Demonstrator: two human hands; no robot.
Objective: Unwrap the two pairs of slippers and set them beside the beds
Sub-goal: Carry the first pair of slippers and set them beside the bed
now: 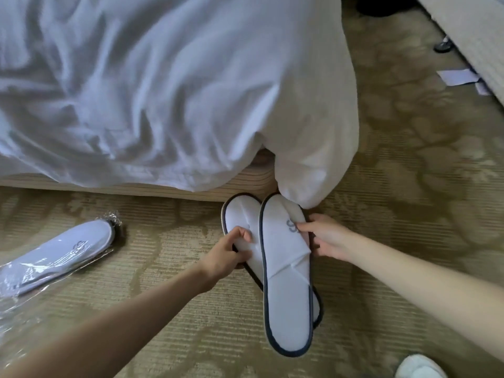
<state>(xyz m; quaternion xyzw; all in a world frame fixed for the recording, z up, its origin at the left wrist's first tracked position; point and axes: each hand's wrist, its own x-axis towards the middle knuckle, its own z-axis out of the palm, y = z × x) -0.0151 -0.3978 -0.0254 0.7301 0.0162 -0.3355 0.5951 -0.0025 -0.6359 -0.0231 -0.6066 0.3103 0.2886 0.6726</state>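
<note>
Both hands pinch the unwrapped slippers (283, 266) on the carpet (409, 186) by the bed (136, 91): left hand (229, 255) on one edge, right hand (324, 238) on the other's strap. They look light and floppy; best held by the soles. The wrapped pair (54, 257) lies far left.

Wrapped slippers (51, 257) cut off left; logo blurred.

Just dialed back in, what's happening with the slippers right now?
The person is setting one unwrapped pair on the carpet beside the bed. The left hand grips the left slipper, and the right hand pinches the strap of the right slipper, which overlaps the other. The second pair lies on the floor to the left in its plastic wrap, not yet opened.
</note>
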